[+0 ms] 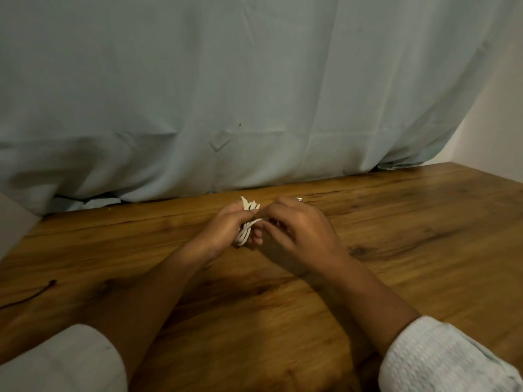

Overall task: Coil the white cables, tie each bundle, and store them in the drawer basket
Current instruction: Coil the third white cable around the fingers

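Observation:
A small bundle of coiled white cable (pixel 246 222) is held just above the wooden table (pixel 396 222), near its far edge. My left hand (pixel 223 230) grips the bundle, with its fingers curled round the loops. My right hand (pixel 297 230) meets it from the right and pinches a strand of the cable at the bundle's middle. The loops stick out above and below my left fingers; the rest of the cable is hidden between the two hands. No drawer or basket is in view.
A pale blue-grey cloth (pixel 226 94) hangs behind the table's far edge. A thin dark cord (pixel 31 295) lies on the table at the left. A ring (pixel 299 198) shows on my right hand.

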Demonstrator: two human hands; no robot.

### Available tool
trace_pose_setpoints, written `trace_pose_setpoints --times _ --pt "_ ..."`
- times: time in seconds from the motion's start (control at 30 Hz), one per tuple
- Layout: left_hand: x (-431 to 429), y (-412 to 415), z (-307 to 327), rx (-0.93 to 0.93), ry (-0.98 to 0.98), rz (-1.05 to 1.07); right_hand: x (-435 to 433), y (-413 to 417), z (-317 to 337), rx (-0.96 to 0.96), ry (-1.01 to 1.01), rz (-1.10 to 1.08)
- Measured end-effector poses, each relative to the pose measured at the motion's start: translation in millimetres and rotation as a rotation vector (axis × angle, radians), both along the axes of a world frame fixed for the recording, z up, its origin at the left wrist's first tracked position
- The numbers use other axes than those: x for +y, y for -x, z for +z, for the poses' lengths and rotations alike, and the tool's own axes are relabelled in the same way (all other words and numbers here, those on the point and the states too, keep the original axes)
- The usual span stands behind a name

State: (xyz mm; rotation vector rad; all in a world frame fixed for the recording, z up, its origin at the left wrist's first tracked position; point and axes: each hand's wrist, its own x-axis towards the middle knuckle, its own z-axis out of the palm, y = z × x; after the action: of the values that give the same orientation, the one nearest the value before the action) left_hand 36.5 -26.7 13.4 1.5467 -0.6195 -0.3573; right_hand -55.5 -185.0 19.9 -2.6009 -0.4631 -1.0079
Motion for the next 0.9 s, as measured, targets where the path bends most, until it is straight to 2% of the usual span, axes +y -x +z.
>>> trace_pose_setpoints --times 0.3,0.57,0.73,0.9 --pt "-3.7 13.2 6.0 0.093 0.004 -0.264 -29.4 -12.8 -1.1 -0.114 -0.045 -0.042" --pt "10.2 1.1 8.2 0.3 0.07 -0.222 -6.6 -8.4 -7.4 0.128 -0.135 0.063" --pt "11.5 2.3 9.5 0.289 -0.022 -0.252 3.3 -4.3 -11.6 0.261 -0.001 0.064" --pt "8.5 0.8 6.0 0.211 -0.104 -0.257 4.4 -4.7 -10.9 0.199 0.118 -0.057"
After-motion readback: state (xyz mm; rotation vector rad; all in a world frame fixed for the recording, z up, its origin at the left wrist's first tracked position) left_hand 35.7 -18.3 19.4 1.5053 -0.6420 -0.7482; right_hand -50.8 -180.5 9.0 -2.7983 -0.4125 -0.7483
